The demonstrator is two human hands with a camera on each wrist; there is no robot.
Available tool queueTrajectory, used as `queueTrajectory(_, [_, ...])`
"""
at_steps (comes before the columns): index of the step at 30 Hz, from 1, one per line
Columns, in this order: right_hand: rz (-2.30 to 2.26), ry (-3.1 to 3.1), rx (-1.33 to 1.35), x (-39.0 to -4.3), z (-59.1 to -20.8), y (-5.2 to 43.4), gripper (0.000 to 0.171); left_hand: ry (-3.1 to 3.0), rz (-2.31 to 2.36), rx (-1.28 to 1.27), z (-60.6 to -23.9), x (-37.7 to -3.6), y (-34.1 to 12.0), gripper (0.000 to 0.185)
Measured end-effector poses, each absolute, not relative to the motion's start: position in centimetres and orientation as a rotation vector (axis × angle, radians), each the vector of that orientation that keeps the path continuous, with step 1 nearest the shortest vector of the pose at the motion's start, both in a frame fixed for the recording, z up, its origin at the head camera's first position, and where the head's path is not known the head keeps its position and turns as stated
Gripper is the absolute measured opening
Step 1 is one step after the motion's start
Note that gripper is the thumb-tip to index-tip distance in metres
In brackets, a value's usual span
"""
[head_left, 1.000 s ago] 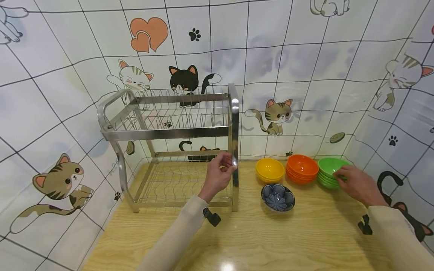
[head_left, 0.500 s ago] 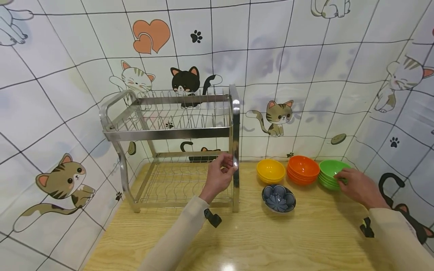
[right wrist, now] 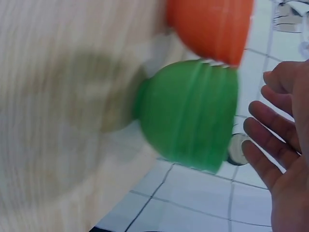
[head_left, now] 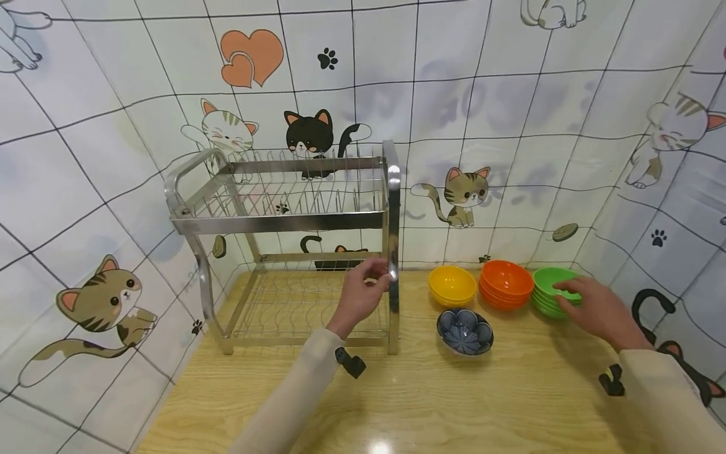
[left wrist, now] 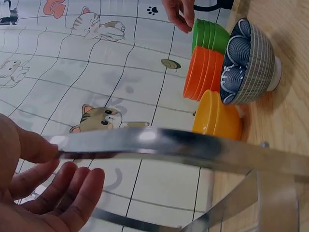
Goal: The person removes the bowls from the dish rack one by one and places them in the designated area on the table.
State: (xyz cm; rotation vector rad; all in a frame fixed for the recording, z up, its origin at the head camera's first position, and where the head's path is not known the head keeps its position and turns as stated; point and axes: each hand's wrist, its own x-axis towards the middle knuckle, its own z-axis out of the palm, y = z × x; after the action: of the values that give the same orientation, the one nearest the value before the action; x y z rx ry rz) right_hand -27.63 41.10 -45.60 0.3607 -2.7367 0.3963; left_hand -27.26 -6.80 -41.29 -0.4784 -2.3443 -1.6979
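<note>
Left hand [head_left: 363, 296]: grips the front right post of the dish rack [head_left: 283, 221].
Right hand [head_left: 595, 309]: fingers relaxed, holding nothing, at the rim of the green bowls [head_left: 550, 291].
Green bowls: stacked on the table, far right of the rack, beside the orange bowls [head_left: 505, 284].

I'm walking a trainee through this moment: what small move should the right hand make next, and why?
Probably curl the right hand onto the top bowl's rim in the stack of green plastic bowls for a grip. Its fingers look relaxed beside the rim, apparently holding nothing, while the left hand holds the steel dish rack by its post.
</note>
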Motion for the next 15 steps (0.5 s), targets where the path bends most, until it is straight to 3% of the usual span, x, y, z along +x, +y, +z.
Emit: queueTrajectory(15, [0.506,-2.644,0.37,-24.1,-42.3,35.7,0.051,-2.456,-1.283,-0.28,-42.7,-25.7,-15.5,0.056])
